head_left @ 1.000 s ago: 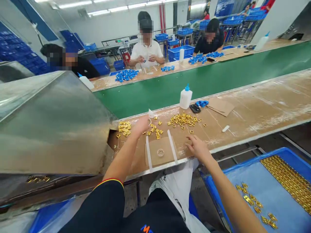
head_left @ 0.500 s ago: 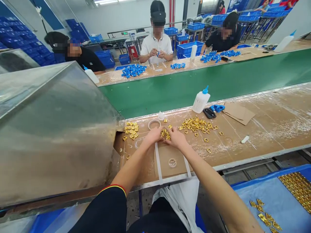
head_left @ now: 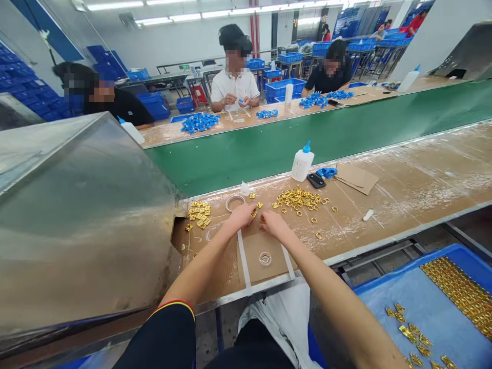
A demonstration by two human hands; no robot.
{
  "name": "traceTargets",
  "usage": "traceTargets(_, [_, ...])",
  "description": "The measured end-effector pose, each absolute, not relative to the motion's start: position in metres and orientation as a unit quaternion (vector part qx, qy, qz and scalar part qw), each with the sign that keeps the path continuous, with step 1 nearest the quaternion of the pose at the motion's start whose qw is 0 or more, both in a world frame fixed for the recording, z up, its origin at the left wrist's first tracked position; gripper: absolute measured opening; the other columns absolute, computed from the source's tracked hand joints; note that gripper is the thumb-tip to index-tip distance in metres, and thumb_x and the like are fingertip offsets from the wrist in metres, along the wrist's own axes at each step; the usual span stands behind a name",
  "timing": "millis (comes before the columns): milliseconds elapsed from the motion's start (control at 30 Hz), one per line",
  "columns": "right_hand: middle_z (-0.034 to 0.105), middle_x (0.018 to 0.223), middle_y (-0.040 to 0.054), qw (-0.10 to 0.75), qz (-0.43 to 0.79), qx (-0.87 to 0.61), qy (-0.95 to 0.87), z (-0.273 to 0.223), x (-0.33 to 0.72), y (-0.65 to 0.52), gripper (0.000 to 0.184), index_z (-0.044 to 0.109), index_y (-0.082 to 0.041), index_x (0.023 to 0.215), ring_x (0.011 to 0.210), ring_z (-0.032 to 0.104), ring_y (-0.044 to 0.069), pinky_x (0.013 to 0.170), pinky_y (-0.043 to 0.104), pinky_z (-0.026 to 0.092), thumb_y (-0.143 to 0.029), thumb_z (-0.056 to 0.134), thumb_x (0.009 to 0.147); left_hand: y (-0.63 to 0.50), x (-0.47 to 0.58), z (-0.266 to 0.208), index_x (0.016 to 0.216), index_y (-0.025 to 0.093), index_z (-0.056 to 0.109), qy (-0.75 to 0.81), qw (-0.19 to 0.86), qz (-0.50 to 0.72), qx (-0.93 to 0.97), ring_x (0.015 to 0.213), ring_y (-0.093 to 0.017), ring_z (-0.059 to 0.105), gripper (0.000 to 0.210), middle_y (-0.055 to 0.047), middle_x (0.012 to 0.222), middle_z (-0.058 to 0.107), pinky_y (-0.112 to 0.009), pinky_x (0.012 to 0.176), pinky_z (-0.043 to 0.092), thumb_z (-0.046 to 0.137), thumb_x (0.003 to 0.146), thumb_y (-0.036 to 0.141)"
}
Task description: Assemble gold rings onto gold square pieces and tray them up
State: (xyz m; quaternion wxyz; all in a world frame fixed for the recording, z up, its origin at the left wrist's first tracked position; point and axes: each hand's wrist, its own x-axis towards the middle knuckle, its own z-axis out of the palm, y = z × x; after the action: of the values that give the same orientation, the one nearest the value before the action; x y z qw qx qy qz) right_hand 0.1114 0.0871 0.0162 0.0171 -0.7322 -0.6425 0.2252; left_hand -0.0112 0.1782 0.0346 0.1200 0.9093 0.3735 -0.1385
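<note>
My left hand (head_left: 242, 216) is closed, with shiny gold pieces (head_left: 254, 213) showing at its fingertips. Just right of it, my right hand (head_left: 272, 223) curls its fingers over more gold pieces (head_left: 263, 222), mostly hidden by the hand. Both hands are over the far end of a cardboard sheet (head_left: 253, 246) held by white tape strips. A small clear round dish (head_left: 265, 259) sits on that sheet. Beyond the fingers lie single gold square pieces (head_left: 252, 196) and a roll of tape (head_left: 234, 203). Right of my hands spreads a heap of gold rings (head_left: 298, 197).
Gold square pieces (head_left: 200, 212) lie beside a metal housing (head_left: 96, 220) at left. A white bottle (head_left: 302, 163), a black object (head_left: 316, 180) and cardboard pieces (head_left: 357, 178) stand at the back. A blue tray (head_left: 384, 287) holds gold pieces at lower right. Co-workers sit opposite.
My hands, cupped around a small pile of gold pieces before, have drawn apart slightly and closed. The pile between them no longer shows on the table. The camera view has shifted.
</note>
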Motion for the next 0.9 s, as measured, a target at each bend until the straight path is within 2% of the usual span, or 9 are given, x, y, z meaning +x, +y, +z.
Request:
traceTargets(233, [0.065,0.129,0.0098,0.009,0.238,-0.748,-0.62,0.018,0.11,0.081,0.033,0.063,-0.018,0.127,0.109,0.068,0.024,0.092,0.045,0.059,-0.035,0.065,0.099,0.179,-0.02,0.026,0.123,0.016,0.064,0.365,0.108,-0.135,0.915,0.109,-0.024,0.067,0.031,-0.01,0.125,0.067,-0.047,0.093,0.058,0.064,0.098,0.035])
traceTargets(467, [0.066,0.128,0.0095,0.046,0.235,-0.756,-0.609,0.021,0.112,0.074,0.032,0.063,-0.018,0.126,0.109,0.068,0.023,0.092,0.044,0.059,-0.035,0.064,0.1,0.179,-0.021,0.033,0.121,0.017,0.065,0.364,0.103,-0.137,0.915,0.109,-0.024,0.067,0.029,-0.01,0.124,0.067,-0.047,0.094,0.058,0.063,0.098,0.035])
traceTargets(567, [0.066,0.127,0.0091,0.082,0.225,-0.754,-0.612,0.028,0.116,0.068,0.03,0.064,-0.018,0.125,0.108,0.068,0.023,0.093,0.045,0.059,-0.036,0.064,0.1,0.179,-0.017,0.037,0.12,0.016,0.066,0.366,0.1,-0.147,0.913,0.106,-0.023,0.068,0.028,-0.009,0.119,0.07,-0.046,0.094,0.057,0.064,0.097,0.033])
traceTargets(700, [0.072,0.116,0.009,0.156,0.205,-0.751,-0.608,0.041,0.128,0.039,0.018,0.069,-0.016,0.113,0.107,0.068,0.022,0.096,0.041,0.055,-0.027,0.061,0.101,0.175,-0.01,0.044,0.109,0.024,0.071,0.369,0.078,-0.165,0.912,0.106,-0.024,0.071,0.02,-0.007,0.105,0.077,-0.034,0.091,0.053,0.068,0.09,0.02])
traceTargets(800, [0.074,0.108,0.0089,0.213,0.193,-0.769,-0.572,0.044,0.15,-0.011,0.015,0.073,-0.018,0.106,0.104,0.069,0.019,0.093,0.031,0.05,-0.019,0.06,0.1,0.164,-0.006,0.053,0.103,0.024,0.073,0.357,0.047,-0.164,0.918,0.104,-0.026,0.072,0.019,-0.008,0.103,0.078,-0.03,0.086,0.052,0.06,0.09,0.018])
traceTargets(900, [0.075,0.104,0.0058,0.242,0.182,-0.821,-0.484,0.036,0.185,-0.081,0.015,0.074,-0.02,0.107,0.097,0.069,0.017,0.087,0.027,0.05,-0.019,0.062,0.099,0.152,-0.01,0.057,0.105,0.022,0.071,0.325,0.013,-0.153,0.933,0.094,-0.027,0.074,0.023,-0.009,0.094,0.077,-0.032,0.08,0.053,0.051,0.094,0.024])
